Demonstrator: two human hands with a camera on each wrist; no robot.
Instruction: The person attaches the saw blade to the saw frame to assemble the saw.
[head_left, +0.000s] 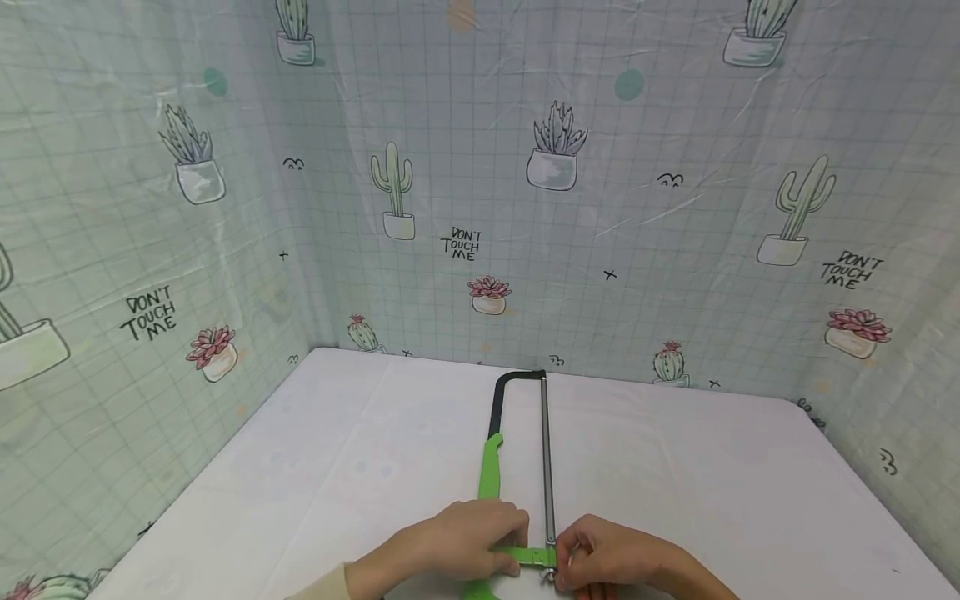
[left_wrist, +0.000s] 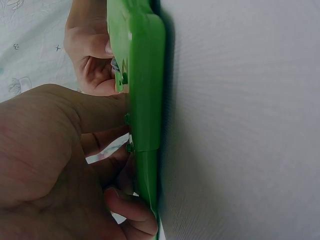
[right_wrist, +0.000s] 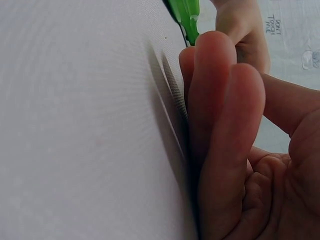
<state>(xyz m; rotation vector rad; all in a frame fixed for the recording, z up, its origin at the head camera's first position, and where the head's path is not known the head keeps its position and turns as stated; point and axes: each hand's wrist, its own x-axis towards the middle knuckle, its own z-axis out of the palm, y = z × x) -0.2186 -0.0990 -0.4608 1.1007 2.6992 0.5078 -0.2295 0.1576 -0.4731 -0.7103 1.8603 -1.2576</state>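
Observation:
A hacksaw (head_left: 490,471) lies on the table, its black frame (head_left: 498,400) pointing away from me and its grey blade (head_left: 547,458) on the right. My left hand (head_left: 472,537) grips the green handle end (left_wrist: 145,85), fingers bent over the green crosspiece (head_left: 534,556). At the blade's near end, my right hand (head_left: 611,550) pinches a small metal wing nut (head_left: 548,575) between thumb and forefinger. In the right wrist view, the other fingers of the right hand (right_wrist: 225,125) rest along the table; the fingertips' hold on the nut is hidden there.
The white-covered table (head_left: 712,483) extends to both sides of the saw. Behind it and along its sides hangs a curtain (head_left: 480,167) printed with cactus pots.

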